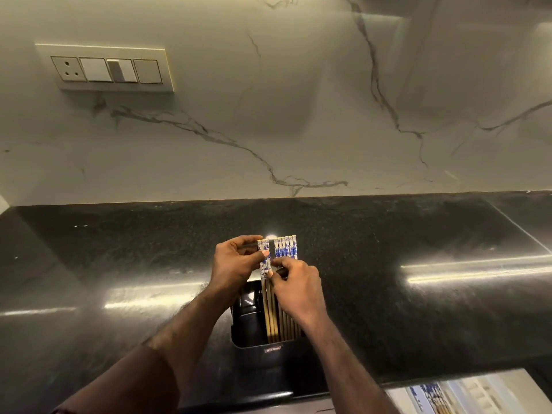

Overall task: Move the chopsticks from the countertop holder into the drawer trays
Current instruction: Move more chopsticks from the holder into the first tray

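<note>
A black rectangular holder [249,327] stands on the dark countertop [388,309] near its front edge. Several wooden chopsticks with blue-and-white patterned tops [286,249] stand upright in it on the right side. My left hand [236,264] pinches the patterned top of a pair of chopsticks [265,264] held apart from the rest. My right hand [298,289] pinches the same pair lower down, thumb and forefinger on the shafts. At the bottom right the open drawer [484,389] shows a light tray holding a few patterned chopsticks [433,395].
A marble backsplash rises behind the counter, with a switch and socket panel [110,68] at upper left. The counter's front edge runs just below the holder. Bright light reflections streak the glossy counter left and right of the hands.
</note>
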A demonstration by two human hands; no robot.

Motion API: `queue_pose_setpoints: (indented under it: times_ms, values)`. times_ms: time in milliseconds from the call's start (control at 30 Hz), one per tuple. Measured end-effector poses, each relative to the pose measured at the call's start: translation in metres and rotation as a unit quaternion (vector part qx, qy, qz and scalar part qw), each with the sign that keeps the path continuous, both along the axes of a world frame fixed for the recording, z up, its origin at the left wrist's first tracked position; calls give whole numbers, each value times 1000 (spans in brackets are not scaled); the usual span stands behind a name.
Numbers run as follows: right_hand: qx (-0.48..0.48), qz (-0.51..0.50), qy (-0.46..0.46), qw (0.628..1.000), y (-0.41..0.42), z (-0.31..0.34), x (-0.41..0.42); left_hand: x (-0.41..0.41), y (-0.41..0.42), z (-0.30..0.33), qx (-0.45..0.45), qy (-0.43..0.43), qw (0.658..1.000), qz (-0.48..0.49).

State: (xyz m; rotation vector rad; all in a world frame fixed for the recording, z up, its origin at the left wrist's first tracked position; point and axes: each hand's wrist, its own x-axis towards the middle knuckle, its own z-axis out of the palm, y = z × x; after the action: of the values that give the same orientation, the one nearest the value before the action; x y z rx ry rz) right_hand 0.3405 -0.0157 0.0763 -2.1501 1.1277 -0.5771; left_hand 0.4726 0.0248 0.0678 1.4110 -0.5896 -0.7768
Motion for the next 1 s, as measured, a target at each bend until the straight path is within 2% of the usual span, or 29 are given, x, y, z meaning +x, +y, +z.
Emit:
queue_pose_setpoints:
  times_ms: [367, 700, 867, 1000]
  values:
    - [16, 25, -29, 999, 0, 15, -3, -1, 9, 24, -4, -46, 999, -9]
    - [109, 110, -158, 975, 19, 60, -22, -11, 44, 143, -103, -166, 980, -37]
    - [133, 166, -181, 960, 41, 85, -50, -27, 70, 191, -151, -151, 976, -40]
    - [140, 166, -192, 957, 68, 99, -79, -46, 101, 204, -175, -141, 973, -57]
